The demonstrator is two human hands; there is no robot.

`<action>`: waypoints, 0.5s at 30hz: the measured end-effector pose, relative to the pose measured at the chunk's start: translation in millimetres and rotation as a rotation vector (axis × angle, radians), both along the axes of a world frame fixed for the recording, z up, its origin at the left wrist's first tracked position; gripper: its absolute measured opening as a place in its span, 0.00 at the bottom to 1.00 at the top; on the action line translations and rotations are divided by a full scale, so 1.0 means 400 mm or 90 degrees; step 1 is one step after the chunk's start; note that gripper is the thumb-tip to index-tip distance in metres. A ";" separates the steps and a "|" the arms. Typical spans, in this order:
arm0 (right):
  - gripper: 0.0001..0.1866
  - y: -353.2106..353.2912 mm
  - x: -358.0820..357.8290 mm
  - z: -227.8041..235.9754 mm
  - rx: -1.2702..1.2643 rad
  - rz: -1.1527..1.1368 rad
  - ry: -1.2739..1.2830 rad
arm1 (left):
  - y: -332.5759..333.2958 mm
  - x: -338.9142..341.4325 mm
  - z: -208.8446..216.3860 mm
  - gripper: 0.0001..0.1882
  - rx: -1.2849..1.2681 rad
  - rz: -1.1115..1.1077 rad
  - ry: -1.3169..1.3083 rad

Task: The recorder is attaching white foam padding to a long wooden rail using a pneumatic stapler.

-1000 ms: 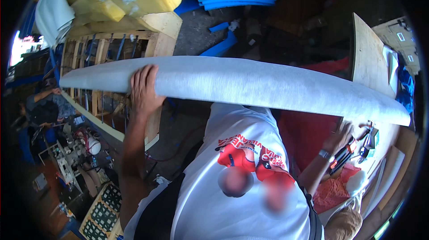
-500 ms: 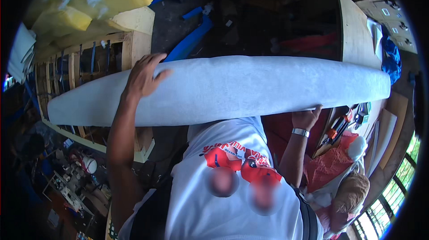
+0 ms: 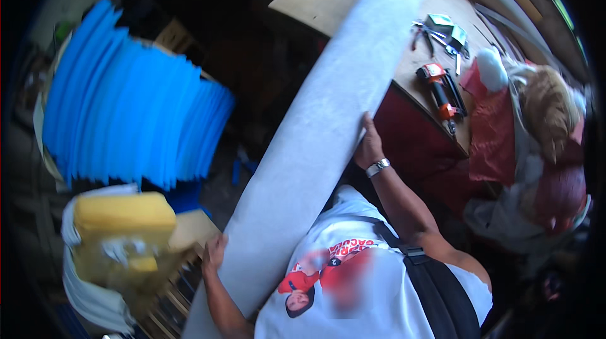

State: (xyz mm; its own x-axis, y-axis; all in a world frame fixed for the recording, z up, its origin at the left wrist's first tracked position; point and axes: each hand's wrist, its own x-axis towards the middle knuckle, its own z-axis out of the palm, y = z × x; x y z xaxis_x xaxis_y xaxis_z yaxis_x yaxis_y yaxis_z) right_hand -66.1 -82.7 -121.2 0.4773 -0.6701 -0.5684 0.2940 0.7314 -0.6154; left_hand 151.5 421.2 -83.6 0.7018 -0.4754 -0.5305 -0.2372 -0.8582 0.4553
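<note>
A long pale grey-white roll (image 3: 315, 124) of soft material runs diagonally from the lower left to the top right, in front of my white shirt. My left hand (image 3: 214, 252) grips its lower part along the left edge. My right hand (image 3: 369, 147), with a watch on the wrist, holds the roll's right edge near its middle. The roll's upper end reaches over the wooden worktable (image 3: 315, 7). Its lower end leaves the picture at the bottom edge.
A stack of blue foam sheets (image 3: 132, 112) stands at the left, with a yellow foam block (image 3: 123, 216) below it and a wooden frame (image 3: 180, 288) beside that. On the worktable lie an orange power tool (image 3: 439, 89) and hand tools (image 3: 442, 28). Red cloth (image 3: 489, 134) hangs at the right.
The roll has swung from lying crosswise to a steep diagonal, its far end now over the worktable. Both hands stay on it, and the view has turned with it.
</note>
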 end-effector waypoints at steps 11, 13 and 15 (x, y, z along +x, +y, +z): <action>0.56 -0.074 0.031 -0.074 0.007 -0.035 -0.265 | -0.066 -0.288 0.097 0.44 -0.112 0.055 -0.430; 0.56 -0.038 0.013 -0.066 0.017 -0.049 -0.301 | -0.047 -0.332 0.116 0.48 -0.084 0.061 -0.462; 0.56 -0.039 0.003 -0.057 0.038 -0.056 -0.284 | -0.044 -0.367 0.140 0.49 -0.075 0.102 -0.500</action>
State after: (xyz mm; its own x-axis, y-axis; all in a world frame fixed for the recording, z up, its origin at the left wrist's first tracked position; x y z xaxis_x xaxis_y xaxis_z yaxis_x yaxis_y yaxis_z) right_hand -65.0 -98.2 -144.1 0.6264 -0.6918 -0.3593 0.5835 0.7217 -0.3724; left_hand 4.6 403.4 -27.6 0.9132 -0.3592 0.1923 -0.4030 -0.8658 0.2967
